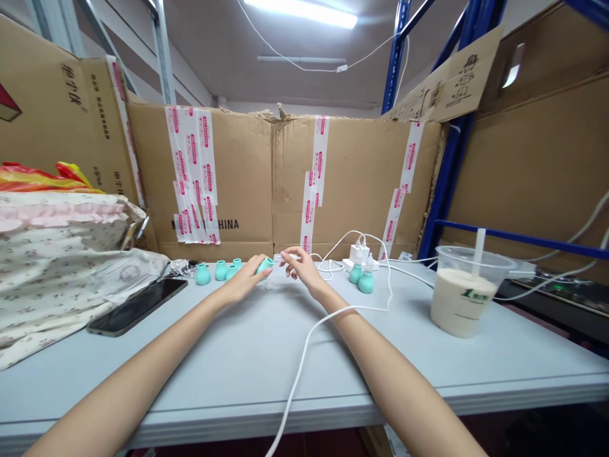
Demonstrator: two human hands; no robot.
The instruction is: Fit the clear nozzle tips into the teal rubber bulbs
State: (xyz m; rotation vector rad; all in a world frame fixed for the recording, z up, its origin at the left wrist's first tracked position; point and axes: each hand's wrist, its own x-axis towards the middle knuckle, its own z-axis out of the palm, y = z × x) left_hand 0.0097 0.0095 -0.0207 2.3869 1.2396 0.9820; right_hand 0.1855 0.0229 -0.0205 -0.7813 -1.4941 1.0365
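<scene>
My left hand (247,276) is stretched far over the grey table (266,362) and closed round a small teal device (265,264). Facing it, my right hand (301,268) pinches the end of a white cable (304,346) close to that device. Several more teal devices (219,271) stand in a row just left of my left hand. Two others (361,278) stand to the right, beside white chargers (358,254) with cables plugged in.
A black phone (137,306) lies at the left next to a floral cloth bundle (61,254). A plastic cup of milky drink with a straw (464,292) stands at the right. Taped cardboard walls (285,184) close off the back; blue shelving (451,158) rises at the right.
</scene>
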